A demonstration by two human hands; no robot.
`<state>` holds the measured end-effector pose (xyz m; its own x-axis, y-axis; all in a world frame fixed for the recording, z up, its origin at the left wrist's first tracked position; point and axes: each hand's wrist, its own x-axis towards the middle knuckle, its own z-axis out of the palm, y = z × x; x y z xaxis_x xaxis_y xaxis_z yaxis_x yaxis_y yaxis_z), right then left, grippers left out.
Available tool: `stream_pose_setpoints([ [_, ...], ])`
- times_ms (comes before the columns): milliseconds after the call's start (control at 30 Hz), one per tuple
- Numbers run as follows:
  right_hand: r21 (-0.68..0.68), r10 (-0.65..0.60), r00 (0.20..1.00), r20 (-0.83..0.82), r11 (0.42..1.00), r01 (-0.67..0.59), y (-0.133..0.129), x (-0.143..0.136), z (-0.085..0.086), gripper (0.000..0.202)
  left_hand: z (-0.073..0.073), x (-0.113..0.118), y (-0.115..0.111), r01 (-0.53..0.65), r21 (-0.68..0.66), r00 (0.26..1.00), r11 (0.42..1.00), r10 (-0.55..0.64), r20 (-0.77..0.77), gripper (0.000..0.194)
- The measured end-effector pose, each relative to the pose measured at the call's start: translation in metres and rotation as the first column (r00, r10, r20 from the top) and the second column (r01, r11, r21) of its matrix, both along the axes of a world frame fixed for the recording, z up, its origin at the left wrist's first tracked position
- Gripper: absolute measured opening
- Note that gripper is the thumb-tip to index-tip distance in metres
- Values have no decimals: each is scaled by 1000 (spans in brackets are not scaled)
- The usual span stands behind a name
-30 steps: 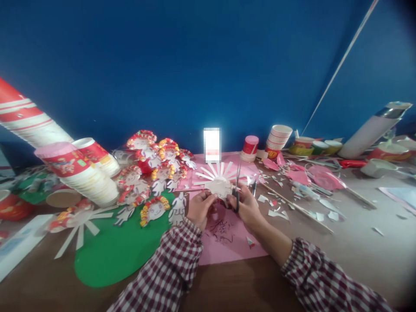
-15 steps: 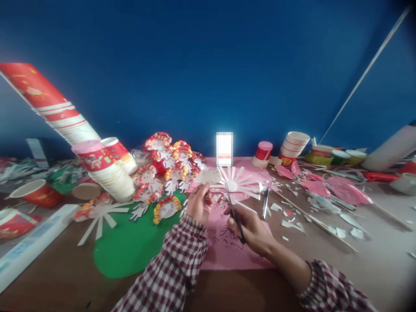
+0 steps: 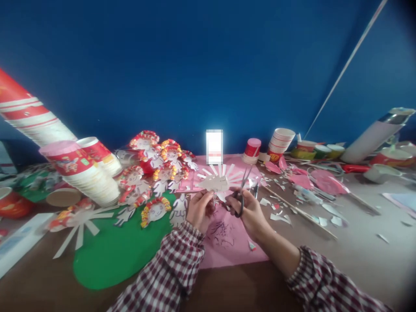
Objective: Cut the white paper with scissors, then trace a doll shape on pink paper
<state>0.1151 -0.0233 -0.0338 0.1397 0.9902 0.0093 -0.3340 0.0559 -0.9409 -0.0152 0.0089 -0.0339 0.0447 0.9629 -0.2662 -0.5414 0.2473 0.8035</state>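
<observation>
My left hand (image 3: pixel 199 211) pinches a pale piece of paper (image 3: pixel 212 183) over the pink sheet. A pair of scissors (image 3: pixel 241 200) is in my right hand (image 3: pixel 249 214); the blades point up and away, slightly parted, and look apart from the held paper. Behind the hands lies a white paper cup cut into spread strips (image 3: pixel 239 173). Paper dolls with red and yellow curled hair (image 3: pixel 156 211) are grouped left of my left hand. One headless white paper figure (image 3: pixel 178 211) lies beside my left wrist.
A green sheet (image 3: pixel 110 260) and stacks of paper cups (image 3: pixel 94 182) are on the left. The pink sheet (image 3: pixel 240 253) lies under my hands. On the right are paper scraps (image 3: pixel 281 219), a wooden stick (image 3: pixel 302 214), pink paper pieces (image 3: pixel 326 181) and more cups (image 3: pixel 282 141).
The view has shifted to the right. My right hand has turned the scissors, so the blades now point up to the right, away from the paper. My left hand still holds the paper.
</observation>
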Motion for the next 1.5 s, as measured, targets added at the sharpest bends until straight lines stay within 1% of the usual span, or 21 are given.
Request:
stream_pose_setpoints([
  [133,9,-50,991,-122,999,51,4,3,-2,41,-4,3,-2,58,18,998,998,-59,36,31],
  [300,5,-73,984,-160,997,75,6,6,-3,41,-6,4,-2,84,-12,996,996,-84,15,34],
  [500,19,-49,986,-162,998,52,7,7,-4,34,-6,4,-2,119,-27,993,993,-119,-24,35],
  [700,4,-69,984,-163,998,70,7,8,-1,37,-3,3,-3,159,-31,986,987,-160,-38,32],
  [933,3,-71,987,-141,997,72,7,8,2,40,-1,3,-5,160,-34,986,986,-162,-49,32],
  [1200,-15,-83,990,-113,997,82,6,7,5,41,-1,4,-4,143,-39,987,989,-146,-69,32],
  [1500,-16,-79,991,-107,997,78,5,8,5,41,-4,5,-3,161,-34,981,986,-164,-103,32],
])
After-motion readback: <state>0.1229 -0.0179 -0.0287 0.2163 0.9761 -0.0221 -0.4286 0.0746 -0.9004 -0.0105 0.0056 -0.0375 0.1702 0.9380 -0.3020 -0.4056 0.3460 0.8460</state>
